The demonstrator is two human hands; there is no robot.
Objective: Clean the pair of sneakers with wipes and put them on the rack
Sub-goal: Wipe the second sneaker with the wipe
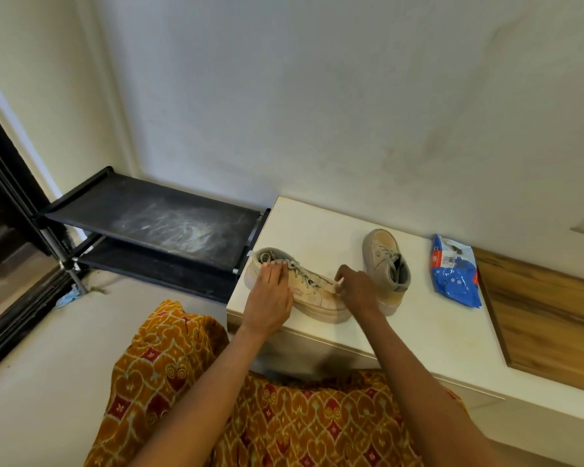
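Skirt, patterned, nearest; two hands over a sneaker.
Collar gripped by left hand; wipe pinched by right hand at toe.

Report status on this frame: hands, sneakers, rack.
Left hand steadies near sneaker at its collar; right hand presses wipe to its toe. Second sneaker untouched beside wipes pack. Rack holds no shoes, shelf dusty.

The only printing sits on the blue and white plastic wipes packet, lying at about three o'clock on the white tabletop. Its label carries small marks and a red edge, all too blurred to read.
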